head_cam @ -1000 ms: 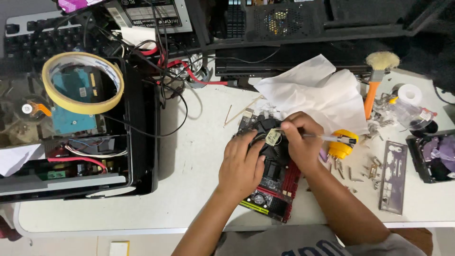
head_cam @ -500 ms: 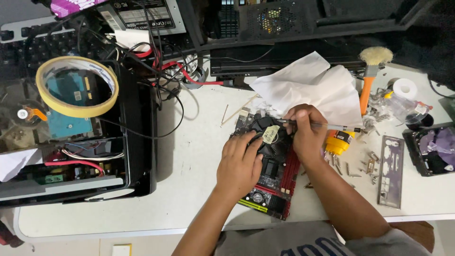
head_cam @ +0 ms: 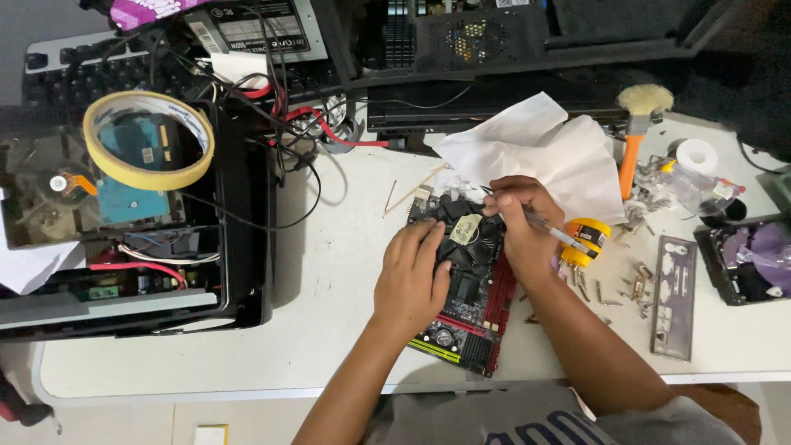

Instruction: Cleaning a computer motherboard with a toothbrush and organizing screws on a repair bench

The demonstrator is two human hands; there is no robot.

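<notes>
On white table [head_cam: 329, 272]: cluttered electronics bench

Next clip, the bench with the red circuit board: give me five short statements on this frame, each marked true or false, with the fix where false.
1. The left hand rests flat on the red circuit board. True.
2. The right hand holds a hammer. False: it grips a screwdriver with a yellow and black handle, its tip toward the black fan on the board.
3. A roll of yellow tape lies on the open computer case at the left. True.
4. The orange-handled brush lies inside the computer case. False: it lies on the white table at the right, beside the crumpled white paper.
5. A metal port plate lies right of the board. True.
</notes>
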